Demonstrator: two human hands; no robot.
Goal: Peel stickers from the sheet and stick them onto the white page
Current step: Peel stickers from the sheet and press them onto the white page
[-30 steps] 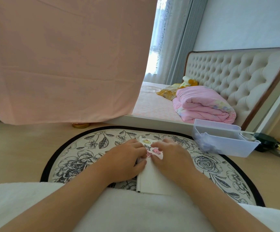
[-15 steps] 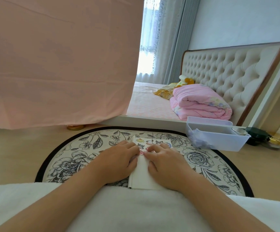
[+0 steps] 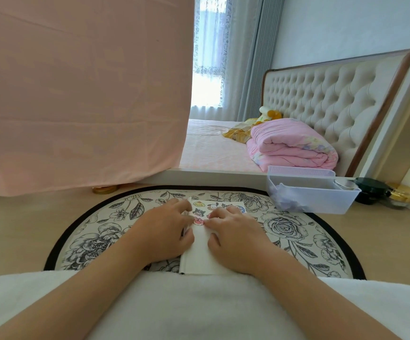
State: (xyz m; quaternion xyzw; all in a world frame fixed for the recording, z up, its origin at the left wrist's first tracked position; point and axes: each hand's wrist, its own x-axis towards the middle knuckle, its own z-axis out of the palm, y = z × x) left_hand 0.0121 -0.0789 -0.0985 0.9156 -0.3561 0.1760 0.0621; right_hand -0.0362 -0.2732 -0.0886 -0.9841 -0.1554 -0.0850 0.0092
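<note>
Sticker sheet [image 3: 233,205] shows small colourful cartoon stickers [image 3: 199,204]; white page [image 3: 200,251] plain.

- Daylight enters through the curtained window [image 3: 207,69]; the panes are overexposed.
- Illumination is bright and even; shadows on the floral mat [image 3: 101,229] are faint.
- Wide-angle distortion bows the headboard [image 3: 334,99] near the frame edge.
- Detail on the sticker sheet [image 3: 213,206] is slightly soft.

you're over a cream mat [image 3: 105,224] printed with black-and-grey roses and edged in black. the page [image 3: 200,251] is plain white, its stickers [image 3: 213,207] yellow, black, pink and blue. a pale pink cloth [image 3: 76,94] hangs behind; the folded quilt [image 3: 290,146] is brighter pink.
</note>
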